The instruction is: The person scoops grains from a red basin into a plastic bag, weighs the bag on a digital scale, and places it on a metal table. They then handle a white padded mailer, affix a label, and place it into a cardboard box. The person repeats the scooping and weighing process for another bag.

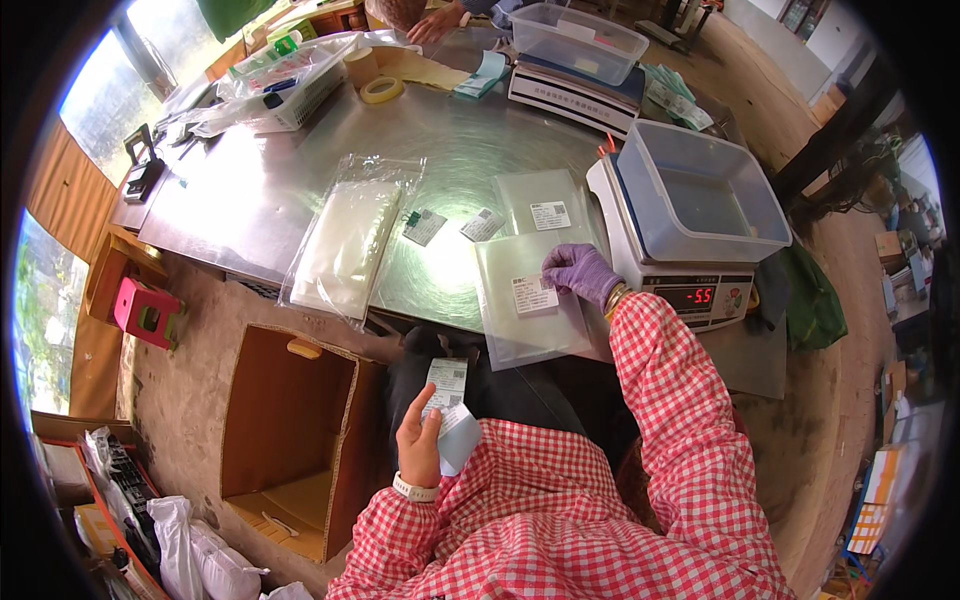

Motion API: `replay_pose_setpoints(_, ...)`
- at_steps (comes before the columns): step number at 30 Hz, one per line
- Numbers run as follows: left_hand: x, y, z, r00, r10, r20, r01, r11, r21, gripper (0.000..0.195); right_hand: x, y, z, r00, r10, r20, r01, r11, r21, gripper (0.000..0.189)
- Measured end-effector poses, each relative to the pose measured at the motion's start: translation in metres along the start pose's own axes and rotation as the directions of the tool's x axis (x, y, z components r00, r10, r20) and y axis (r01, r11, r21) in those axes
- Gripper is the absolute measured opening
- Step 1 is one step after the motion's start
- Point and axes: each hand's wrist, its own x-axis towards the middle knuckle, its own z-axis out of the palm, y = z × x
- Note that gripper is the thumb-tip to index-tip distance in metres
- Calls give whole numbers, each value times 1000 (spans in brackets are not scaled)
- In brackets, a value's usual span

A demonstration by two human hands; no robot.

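My left hand [418,446], bare, holds a folded strip of printed labels [448,377] above my lap. Its pale blue backing [459,444] hangs beside the thumb. My right hand [581,271], in a purple knitted glove, has its fingertips closed over the upper right corner of a white label [531,298]. That label lies on a clear plastic bag [536,337], which reaches over the table's front edge. Behind it is a second clear bag [525,187] bearing a label [551,216]. Two loose printed labels [425,227] [481,224] lie to the left.
On the metal table [450,127], a packet of plastic bags [346,244] lies left. A digital scale [686,296] with a plastic tub [697,195] stands right. Farther back are tape [382,90], a basket [300,105] and another person's hand [436,24]. A cardboard box [292,442] stands below.
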Motion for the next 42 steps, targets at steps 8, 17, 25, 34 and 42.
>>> replay_pose_setpoints(8,1,-3,3,1000,-13,3,13,1000,-24,39,6,16,5,998,-42,-55,39,998,-54,7)
replay_pose_setpoints(17,-1,-8,5,999,-37,8,37,998,-56,37,-10,11,28,959,-133,-251,-11,866,-500,21)
replay_pose_setpoints(25,3,-22,-1,998,-56,-1,56,998,-24,35,-36,-39,57,966,-103,-239,-164,473,-866,82)
replay_pose_setpoints(34,-1,-28,-7,998,-5,64,0,997,78,31,-93,-11,79,976,-191,109,158,263,-952,75)
replay_pose_setpoints(42,2,-31,-4,994,53,100,-67,987,145,27,-90,-6,58,971,-183,155,226,474,-851,70)
